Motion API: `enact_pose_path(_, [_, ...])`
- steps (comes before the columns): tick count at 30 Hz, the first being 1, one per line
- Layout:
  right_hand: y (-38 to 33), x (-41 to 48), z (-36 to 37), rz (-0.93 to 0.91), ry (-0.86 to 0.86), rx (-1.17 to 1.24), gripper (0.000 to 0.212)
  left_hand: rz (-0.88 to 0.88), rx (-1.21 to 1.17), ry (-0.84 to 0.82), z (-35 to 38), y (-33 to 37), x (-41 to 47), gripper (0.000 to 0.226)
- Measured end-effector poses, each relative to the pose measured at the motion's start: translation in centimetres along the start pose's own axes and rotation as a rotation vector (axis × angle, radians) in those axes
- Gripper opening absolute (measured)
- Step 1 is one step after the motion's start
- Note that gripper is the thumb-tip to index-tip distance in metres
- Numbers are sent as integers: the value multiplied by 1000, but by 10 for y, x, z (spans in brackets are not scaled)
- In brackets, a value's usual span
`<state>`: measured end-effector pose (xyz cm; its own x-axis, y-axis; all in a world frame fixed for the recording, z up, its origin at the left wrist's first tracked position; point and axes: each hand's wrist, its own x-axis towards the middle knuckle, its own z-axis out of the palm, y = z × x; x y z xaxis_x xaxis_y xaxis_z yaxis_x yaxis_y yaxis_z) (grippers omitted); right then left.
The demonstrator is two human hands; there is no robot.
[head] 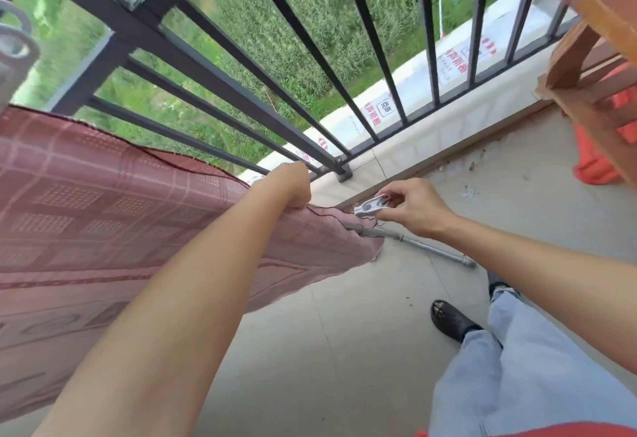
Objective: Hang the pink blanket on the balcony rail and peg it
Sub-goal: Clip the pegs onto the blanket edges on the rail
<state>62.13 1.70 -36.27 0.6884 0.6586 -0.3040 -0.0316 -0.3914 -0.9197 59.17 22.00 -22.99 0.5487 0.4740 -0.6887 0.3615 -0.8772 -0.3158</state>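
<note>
The pink checked blanket (103,216) hangs folded over a thin grey metal pole (431,247) that runs inside the black balcony railing (213,67). My left hand (293,185) is closed on the blanket's top edge near its right end. My right hand (410,205) pinches a white clothes peg (370,206) just above the blanket's right corner, where the pole comes out. The peg's jaws point left toward the fabric and are apart from it.
A wooden stool (593,57) stands at the right over an orange cloth (596,167). A grey pipe fitting (13,47) sits at the far left. My legs and a black sandal (448,319) are on the tiled floor (344,350).
</note>
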Motion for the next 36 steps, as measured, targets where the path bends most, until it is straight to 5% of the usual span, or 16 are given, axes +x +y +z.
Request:
enact_pose_path(5, [7,-7,0,21,6,1,22,161,0,196,-5,7,-9,14])
enact_pose_path(10, [5,-9,-6,46,73,31,31,367,189,176,4,12,-35,24])
enact_pose_path(15, [5,-5,1,62,101,55,29,366,357,149,11,9,-35,12])
enact_pose_path(36, [-26,37,41,-138,-152,-86,22,383,356,389,20,8,-22,24])
